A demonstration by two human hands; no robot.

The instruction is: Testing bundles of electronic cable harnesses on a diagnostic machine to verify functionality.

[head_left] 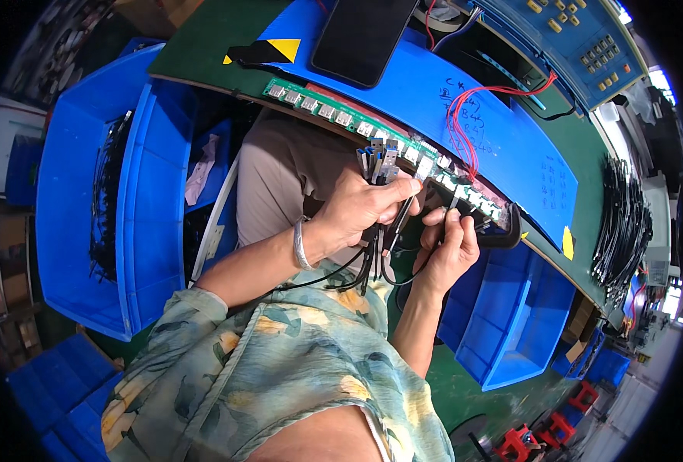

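Left grip [357, 206] is pinched around cable bundle [388, 158] beside green board [310, 103]; right grip [451, 248] is pinched on single plug [454, 202] near board; plug should be kept square to board.

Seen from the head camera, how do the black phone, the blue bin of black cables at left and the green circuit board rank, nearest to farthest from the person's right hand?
Nearest to the right hand first:
1. Green circuit board: just ahead of it.
2. Black phone: ahead and leftward, on the blue sheet.
3. Blue bin: farthest, out on the left.
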